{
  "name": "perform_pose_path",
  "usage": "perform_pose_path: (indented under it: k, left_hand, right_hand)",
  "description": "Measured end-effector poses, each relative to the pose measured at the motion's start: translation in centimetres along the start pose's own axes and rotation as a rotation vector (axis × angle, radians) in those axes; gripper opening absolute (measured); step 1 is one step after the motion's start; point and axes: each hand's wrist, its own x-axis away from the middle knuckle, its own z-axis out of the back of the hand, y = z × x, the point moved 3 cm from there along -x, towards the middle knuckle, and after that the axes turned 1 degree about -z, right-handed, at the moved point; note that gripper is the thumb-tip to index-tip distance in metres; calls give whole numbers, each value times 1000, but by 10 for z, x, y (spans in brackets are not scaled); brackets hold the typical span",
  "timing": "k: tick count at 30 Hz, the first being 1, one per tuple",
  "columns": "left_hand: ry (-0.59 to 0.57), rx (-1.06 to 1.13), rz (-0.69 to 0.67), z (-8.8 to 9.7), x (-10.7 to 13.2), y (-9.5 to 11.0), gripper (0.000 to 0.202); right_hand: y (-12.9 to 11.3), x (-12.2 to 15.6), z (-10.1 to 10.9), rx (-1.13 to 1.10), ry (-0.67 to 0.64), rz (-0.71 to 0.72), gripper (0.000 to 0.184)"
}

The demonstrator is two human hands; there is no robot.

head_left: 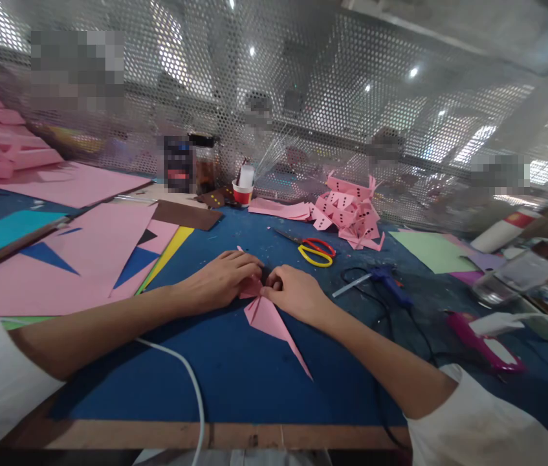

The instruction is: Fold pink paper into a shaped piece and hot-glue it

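A folded piece of pink paper [268, 318] lies on the blue table top, its long narrow point aimed toward the front edge. My left hand [228, 277] is closed on the paper's far left part, fingers curled down over it. From the other side my right hand [295, 291] pinches the paper near its middle between thumb and bent fingers. The two hands almost touch, and they hide the far section of the piece. Just beyond them lie scissors [315, 251] with red and yellow handles. A blue hot glue gun [390, 285] rests to the right of my right hand.
Pink sheets [60, 272] cover the left side. A heap of punched pink paper pieces [349, 210] sits near the mesh screen [303, 136], beside a paper cup [242, 194]. A white cable [191, 375] crosses the front edge. At right are a green sheet [429, 251] and a magenta device [484, 343].
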Motion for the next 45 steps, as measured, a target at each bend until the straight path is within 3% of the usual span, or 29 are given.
perform_pose_path:
  k: [6,11,15,20,26,40,45]
  left_hand:
    - [82,-5,-3,0,1,-2,29]
    - [468,-20,65,23,4,0,32]
    - [604,262,239,35,6,1,23]
    - [503,806,547,30,3,2,32]
    - [306,1220,582,22,-4,13,37]
    - [387,1335,714,20,-1,12,25]
    - [285,1360,686,13,0,10,26]
  right_hand:
    - [-2,0,3,-56,-37,7,13]
    - [0,-3,17,-186,82,-8,11]
    - [8,-8,35,-359,244,-3,15]
    - [10,-10,47,-551,321,94,20]
    - [0,-6,41,-593,292,154,17]
    - [-4,-4,31,-663,191,190,21]
    - [-3,-4,30,-638,232,209,20]
